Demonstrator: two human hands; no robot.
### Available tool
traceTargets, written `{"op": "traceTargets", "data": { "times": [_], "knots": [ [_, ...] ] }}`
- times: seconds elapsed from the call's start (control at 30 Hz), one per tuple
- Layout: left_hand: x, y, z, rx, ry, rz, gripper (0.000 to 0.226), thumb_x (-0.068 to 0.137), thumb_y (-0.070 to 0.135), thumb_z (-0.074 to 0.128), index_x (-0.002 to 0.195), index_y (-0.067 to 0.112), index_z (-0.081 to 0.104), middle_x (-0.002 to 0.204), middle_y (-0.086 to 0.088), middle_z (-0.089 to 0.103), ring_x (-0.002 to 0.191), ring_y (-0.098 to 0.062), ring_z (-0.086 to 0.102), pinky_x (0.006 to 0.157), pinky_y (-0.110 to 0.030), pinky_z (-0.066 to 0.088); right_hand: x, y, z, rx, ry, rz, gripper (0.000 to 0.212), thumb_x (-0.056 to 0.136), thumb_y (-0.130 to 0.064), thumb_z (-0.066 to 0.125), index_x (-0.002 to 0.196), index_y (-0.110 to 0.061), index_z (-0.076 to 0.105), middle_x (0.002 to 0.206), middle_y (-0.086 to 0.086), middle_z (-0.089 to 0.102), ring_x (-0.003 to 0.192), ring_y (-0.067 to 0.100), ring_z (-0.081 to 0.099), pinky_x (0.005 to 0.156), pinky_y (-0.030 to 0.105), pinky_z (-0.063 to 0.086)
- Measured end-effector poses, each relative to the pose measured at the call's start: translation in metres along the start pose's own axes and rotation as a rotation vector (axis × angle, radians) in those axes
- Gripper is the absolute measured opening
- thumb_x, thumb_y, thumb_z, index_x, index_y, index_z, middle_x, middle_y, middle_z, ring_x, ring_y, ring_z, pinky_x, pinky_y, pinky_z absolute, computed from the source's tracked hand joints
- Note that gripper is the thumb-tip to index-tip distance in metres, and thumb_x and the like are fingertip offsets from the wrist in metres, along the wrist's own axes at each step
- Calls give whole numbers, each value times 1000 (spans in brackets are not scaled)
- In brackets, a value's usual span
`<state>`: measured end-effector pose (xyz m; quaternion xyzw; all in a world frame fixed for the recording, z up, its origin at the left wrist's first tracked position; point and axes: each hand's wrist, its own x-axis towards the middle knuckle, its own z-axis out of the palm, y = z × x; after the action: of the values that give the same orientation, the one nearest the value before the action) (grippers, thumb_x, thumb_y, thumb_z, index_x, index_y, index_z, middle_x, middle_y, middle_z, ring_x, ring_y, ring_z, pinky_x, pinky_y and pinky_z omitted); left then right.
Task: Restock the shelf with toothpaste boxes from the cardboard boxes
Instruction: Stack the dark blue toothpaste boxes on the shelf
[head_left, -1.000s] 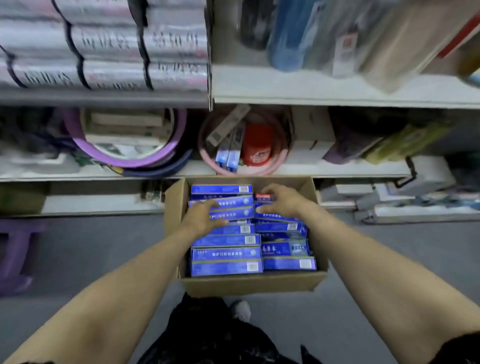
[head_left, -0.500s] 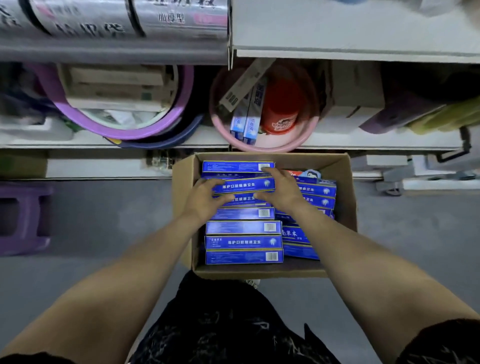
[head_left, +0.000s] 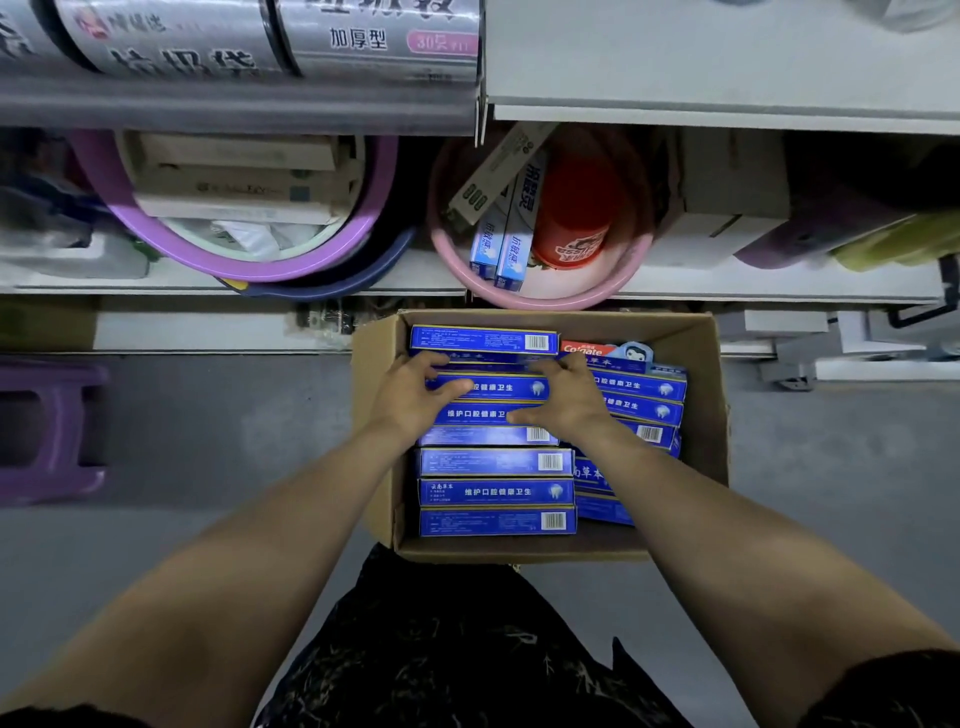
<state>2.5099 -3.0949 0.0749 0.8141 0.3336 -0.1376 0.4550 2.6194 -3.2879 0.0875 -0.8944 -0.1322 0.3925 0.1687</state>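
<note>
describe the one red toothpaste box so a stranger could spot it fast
Start at the open cardboard box on the floor below the shelves. Look at its far side. The red Colgate box lies there, the only red one among blue toothpaste boxes.

carton: brown cardboard box sat on the floor with its top open, just in front of the lowest shelf.
contents: blue toothpaste boxes, long and flat, lay in two columns.
left column: neat, long sides across the carton; faces showed white print or barcodes.
right column: skewed, boxes overlapping, partly under the right forearm.
odd one: a red Colgate box lay in the far right corner, mostly buried.
held: boxes in the middle of the left column were gripped at both ends, left hand on the left end and right hand on the right, fingers over the far edge.
shelf: white board, edge-on, right behind the carton.
</note>
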Motion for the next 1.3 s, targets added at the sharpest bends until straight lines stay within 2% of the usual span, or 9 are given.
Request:
{"op": "traceTargets", "data": {
  "times": [0.17, 0.33, 0.43, 0.57, 0.7, 0.83, 0.93, 1.1, 1.3],
  "knots": [
    [-5, -1, 1, -50, 42, 21, 50, 79, 47, 74, 120, 22, 62, 112, -1, 58, 99, -13, 60, 81, -23, 47, 1, 0, 0, -168, -37, 14, 92, 69, -52, 85, 147, -26, 42, 135, 6, 33, 132, 26, 36, 108, 41, 43],
    [-16, -3, 2, -95, 84, 48, 45, 82, 42, 74, 120, 20, 62, 117, -1, 57, 101, -9, 58, 71, -11, 41, -5, -1, -8, -227, 10, -79, 63, 77, -32, 84, 129, -17, 52, 135, 7, 46, 128, 26, 43, 98, 39, 47],
    [-25, -1, 3, -138, 90, 50, 45, 83, 40, 73, 121, 19, 61, 120, -2, 57, 100, -7, 57, 66, -7, 42, -8, 4, -8, -111, -92, -77, 66, 78, -27, 84, 128, -17, 43, 133, 7, 56, 120, 26, 55, 88, 38, 51],
    [-34, 0, 3, -184, 113, 47, 44, 84, 38, 72, 122, 18, 60, 120, -1, 57, 98, -5, 56, 59, -2, 42, -11, 2, 0, -69, -90, -120, 89, 78, -41, 82, 149, -20, 32, 151, 7, 41, 141, 30, 29, 109, 41, 36],
    [-38, -4, 4, -185, 131, 41, 43, 83, 39, 73, 120, 19, 61, 117, -3, 58, 98, -12, 59, 77, -26, 55, -11, -4, 8, -168, -64, -75, 63, 93, -63, 50, 135, -16, 53, 144, 13, 46, 138, 32, 30, 111, 41, 28],
    [-40, -12, 11, -197, 135, 16, 44, 81, 41, 75, 116, 19, 62, 113, -5, 62, 100, -15, 62, 84, -37, 55, -13, 0, 5, -154, -109, -39, 45, 87, -57, 65, 105, -17, 58, 119, 9, 58, 123, 28, 46, 90, 35, 39],
    [-44, -11, 14, -199, 131, -8, 46, 80, 43, 75, 116, 18, 62, 109, -3, 65, 98, -15, 63, 85, -36, 55, -18, 1, 4, -52, -106, 63, 59, 78, -51, 78, 113, -12, 51, 118, 10, 59, 111, 26, 57, 75, 34, 45],
    [-46, -2, 13, -199, 125, -20, 46, 82, 41, 74, 117, 16, 62, 107, 1, 61, 99, -13, 60, 85, -29, 50, -27, 2, 19, 47, -114, 156, 73, 76, -50, 80, 128, -13, 46, 128, 10, 57, 111, 30, 61, 86, 44, 57],
    [-38, -2, 16, -199, 144, -21, 40, 80, 37, 77, 110, 15, 65, 104, -2, 65, 100, -15, 61, 82, -24, 47, -31, 18, 13, 209, -133, 252, 109, 65, -57, 85, 149, -12, 32, 147, 8, 46, 125, 29, 55, 89, 39, 54]
  ]
}}
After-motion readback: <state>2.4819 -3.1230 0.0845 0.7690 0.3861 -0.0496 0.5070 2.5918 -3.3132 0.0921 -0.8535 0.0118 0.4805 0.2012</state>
